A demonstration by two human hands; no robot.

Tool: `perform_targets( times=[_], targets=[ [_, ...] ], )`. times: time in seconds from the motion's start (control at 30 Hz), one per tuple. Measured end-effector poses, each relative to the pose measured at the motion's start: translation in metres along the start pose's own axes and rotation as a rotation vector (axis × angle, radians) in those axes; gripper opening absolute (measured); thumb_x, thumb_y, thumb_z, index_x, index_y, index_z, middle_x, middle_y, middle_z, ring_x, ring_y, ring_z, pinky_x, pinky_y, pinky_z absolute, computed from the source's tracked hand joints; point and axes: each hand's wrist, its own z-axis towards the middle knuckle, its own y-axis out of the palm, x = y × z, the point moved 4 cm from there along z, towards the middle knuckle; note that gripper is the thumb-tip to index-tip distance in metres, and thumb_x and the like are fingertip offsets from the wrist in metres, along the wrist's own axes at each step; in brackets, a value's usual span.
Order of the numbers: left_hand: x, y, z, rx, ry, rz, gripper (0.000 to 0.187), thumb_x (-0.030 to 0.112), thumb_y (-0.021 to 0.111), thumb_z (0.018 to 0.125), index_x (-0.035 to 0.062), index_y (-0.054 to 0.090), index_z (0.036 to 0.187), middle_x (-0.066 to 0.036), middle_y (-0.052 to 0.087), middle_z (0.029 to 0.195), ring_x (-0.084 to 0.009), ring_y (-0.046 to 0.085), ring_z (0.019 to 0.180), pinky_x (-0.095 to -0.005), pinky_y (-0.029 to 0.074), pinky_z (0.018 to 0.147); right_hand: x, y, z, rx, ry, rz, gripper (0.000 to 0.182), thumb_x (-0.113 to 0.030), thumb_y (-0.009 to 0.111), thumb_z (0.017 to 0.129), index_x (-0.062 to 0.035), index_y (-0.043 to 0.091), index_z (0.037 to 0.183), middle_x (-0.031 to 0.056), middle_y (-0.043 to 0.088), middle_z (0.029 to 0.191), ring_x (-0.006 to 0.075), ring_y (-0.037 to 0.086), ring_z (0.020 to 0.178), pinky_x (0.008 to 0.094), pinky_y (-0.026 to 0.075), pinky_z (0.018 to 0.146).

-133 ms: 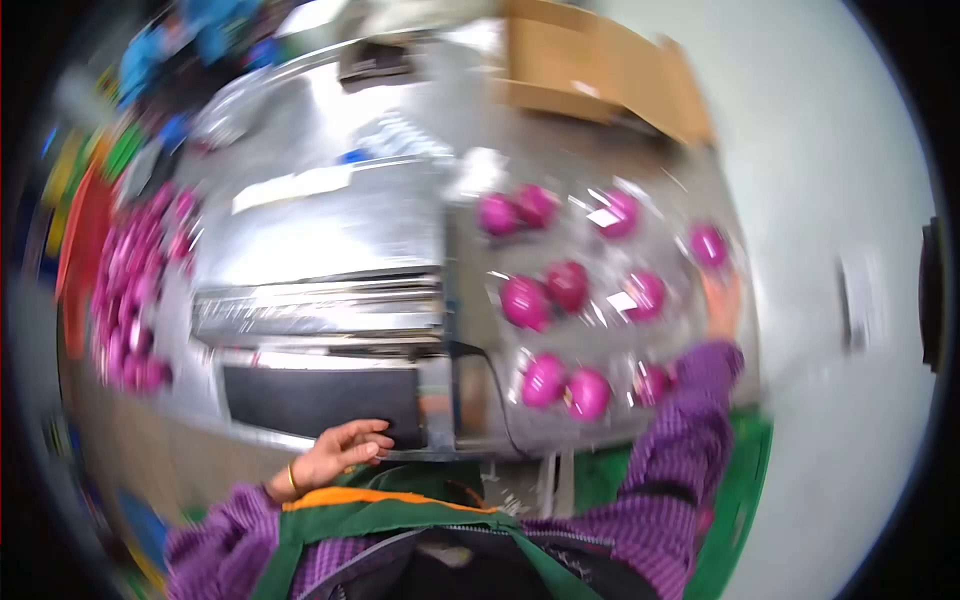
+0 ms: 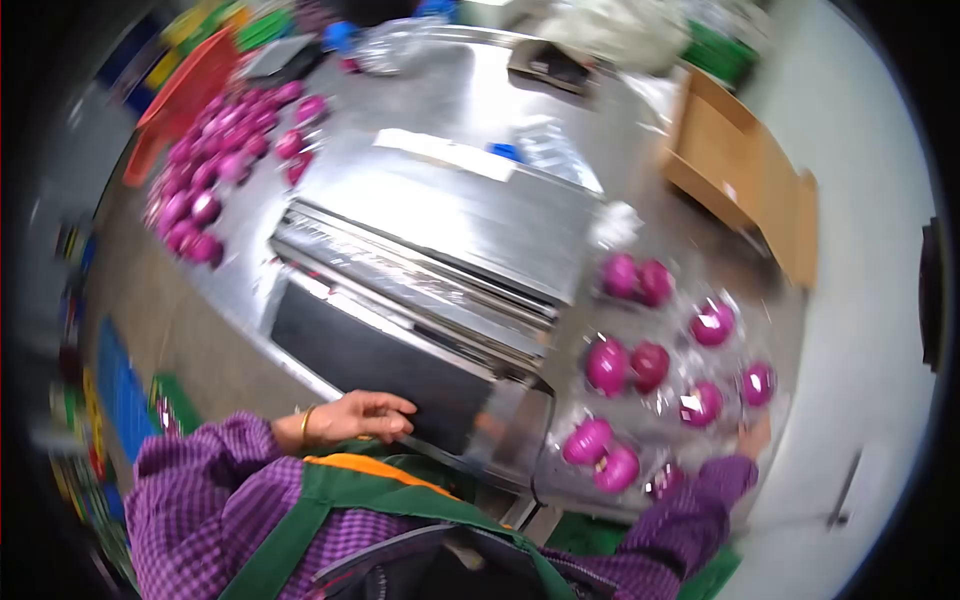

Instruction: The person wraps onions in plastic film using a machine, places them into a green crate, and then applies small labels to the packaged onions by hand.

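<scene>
My left hand (image 2: pixel 365 415), with a bangle at its wrist, is held at the near edge of the dark pad (image 2: pixel 380 365) of a metal wrapping machine (image 2: pixel 480 210). Its fingers are loosely bent and apart, with nothing in them. At the right side of the table my right hand (image 2: pixel 755 438) is blurred and partly hidden beyond the purple sleeve. Just past it lies a wrapped purple onion (image 2: pixel 758 384). Other onions in clear film, some in pairs (image 2: pixel 628 367), lie to its left. Whether the right fingers touch the film cannot be made out.
A heap of loose purple onions (image 2: pixel 205 170) lies at the left by a red basket (image 2: pixel 185 100). An open cardboard box (image 2: pixel 735 150) stands at the back right. Clear plastic (image 2: pixel 390 48) and a small dark box (image 2: pixel 550 65) are at the back.
The view has turned, so the machine and wrapped onions appear tilted and lower to the right. More of the onion heap shows. My right hand appears lower, still near the rightmost onion.
</scene>
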Motion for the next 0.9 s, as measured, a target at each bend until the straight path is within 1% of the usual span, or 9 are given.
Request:
perform_targets(
  times=[0.03,0.13,0.23,0.27,0.4,0.53,0.63,0.77,0.9],
  targets=[
    [-0.005,-0.008,-0.001,0.012,0.011,-0.052,0.042,0.019,0.058,0.092,0.0011,0.047,0.128,-0.011,0.062,0.110,-0.0154,0.059,0.098,-0.0292,0.049,0.086,-0.001,-0.020,0.018,-0.403,0.476,-0.103,0.057,-0.036,0.069,0.077,0.0104,0.057,0.108,0.0260,0.063,0.096,0.0369,0.060,0.092,0.0445,0.046,0.081],
    [0.019,-0.061,-0.030,0.289,0.244,-0.074,0.032,0.021,0.059,0.091,0.0018,0.056,0.117,-0.008,0.066,0.095,-0.0131,0.063,0.083,-0.0273,0.052,0.076,-0.018,-0.035,0.038,0.169,0.884,-0.001,0.048,-0.031,0.061,0.081,0.0070,0.059,0.110,0.0249,0.062,0.107,0.0324,0.061,0.092,0.0402,0.048,0.080],
    [0.038,-0.140,-0.040,0.637,0.503,-0.113,0.026,0.022,0.059,0.091,0.0031,0.059,0.109,-0.006,0.064,0.085,-0.0090,0.059,0.071,-0.0216,0.050,0.065,-0.085,-0.045,0.139,0.207,0.510,0.415,0.043,-0.021,0.059,0.083,0.0045,0.056,0.117,0.0189,0.062,0.111,0.0280,0.061,0.098,0.0355,0.049,0.083],
    [0.043,-0.171,-0.042,0.729,0.567,-0.147,0.021,0.020,0.058,0.091,0.0017,0.060,0.102,-0.005,0.064,0.083,-0.0079,0.058,0.066,-0.0211,0.049,0.060,-0.147,-0.053,0.177,0.042,0.621,0.812,0.039,-0.016,0.057,0.087,0.0018,0.054,0.121,0.0123,0.062,0.112,0.0224,0.061,0.098,0.0304,0.049,0.082],
    [0.067,-0.291,-0.040,0.975,0.680,-0.175,0.028,0.019,0.057,0.091,-0.0008,0.058,0.111,-0.006,0.063,0.088,-0.0104,0.057,0.073,-0.0230,0.048,0.064,-0.537,-0.177,0.240,-0.290,0.074,1.266,0.034,-0.017,0.055,0.091,0.0019,0.055,0.120,0.0096,0.062,0.105,0.0142,0.061,0.088,0.0249,0.050,0.074],
    [0.087,-0.400,-0.011,1.027,0.614,-0.248,0.040,0.021,0.058,0.089,0.0029,0.051,0.123,-0.009,0.059,0.105,-0.0174,0.059,0.091,-0.0273,0.050,0.073,-0.813,-0.196,0.227,-0.691,-0.429,1.305,0.025,-0.012,0.056,0.089,0.0029,0.060,0.108,0.0088,0.063,0.092,0.0139,0.063,0.076,0.0244,0.050,0.064],
    [0.094,-0.478,0.033,0.992,0.550,-0.327,0.059,0.020,0.060,0.087,0.0007,0.034,0.137,-0.012,0.050,0.120,-0.0195,0.058,0.093,-0.0285,0.051,0.075,-0.972,-0.165,0.215,-0.759,-0.690,1.048,0.029,-0.010,0.057,0.086,0.0050,0.057,0.111,0.0084,0.064,0.083,0.0110,0.062,0.073,0.0250,0.050,0.063],
    [0.106,-0.548,0.087,0.877,0.552,-0.365,0.070,0.009,0.064,0.078,0.0022,0.030,0.140,-0.019,0.046,0.131,-0.0221,0.059,0.093,-0.0298,0.052,0.071,-1.108,-0.049,0.216,-0.536,-0.825,0.380,0.036,-0.008,0.058,0.079,0.0053,0.057,0.112,0.0225,0.064,0.094,0.0357,0.063,0.090,0.0412,0.050,0.078],
    [0.128,-0.546,0.074,0.760,0.510,-0.244,0.065,0.000,0.057,0.073,0.0063,0.041,0.136,-0.012,0.059,0.106,-0.0157,0.058,0.078,-0.0278,0.050,0.061,-1.143,0.023,0.208,-0.771,-0.728,-0.026,0.033,-0.006,0.057,0.076,0.0038,0.059,0.107,0.0230,0.064,0.097,0.0358,0.061,0.097,0.0436,0.049,0.082]
  ],
)
